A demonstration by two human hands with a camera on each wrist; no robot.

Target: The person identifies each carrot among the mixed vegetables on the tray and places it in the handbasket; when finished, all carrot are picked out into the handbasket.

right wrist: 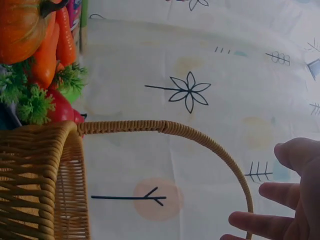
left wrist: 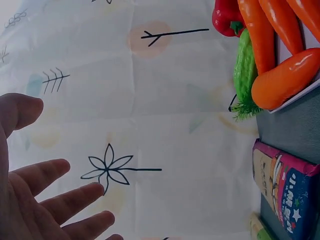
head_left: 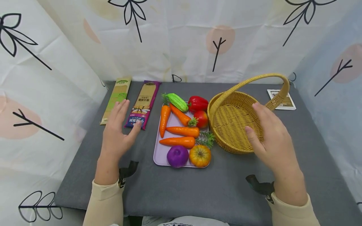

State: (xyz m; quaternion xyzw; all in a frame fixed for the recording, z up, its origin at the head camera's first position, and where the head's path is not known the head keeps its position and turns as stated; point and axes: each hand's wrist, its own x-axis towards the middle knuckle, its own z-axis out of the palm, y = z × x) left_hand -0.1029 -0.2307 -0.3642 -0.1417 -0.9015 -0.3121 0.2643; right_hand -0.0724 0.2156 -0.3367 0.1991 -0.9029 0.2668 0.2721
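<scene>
My left hand is raised over the left of the table, fingers straight and holding nothing. Nearest to it are a purple noodle packet and a green noodle packet. On the right, my right hand hovers with extended fingers by the front right rim of an empty wicker basket; the right wrist view shows nothing in its grasp. Between the hands lies a lilac tray bearing several carrots, a green vegetable, a red bell pepper, a red round fruit, a purple vegetable and a small pumpkin.
A white-framed packet or card lies at the back right, partly behind the basket's upright handle. Patterned white cloth hangs behind and at both sides of the grey table. The basket touches or closely borders the tray's right side.
</scene>
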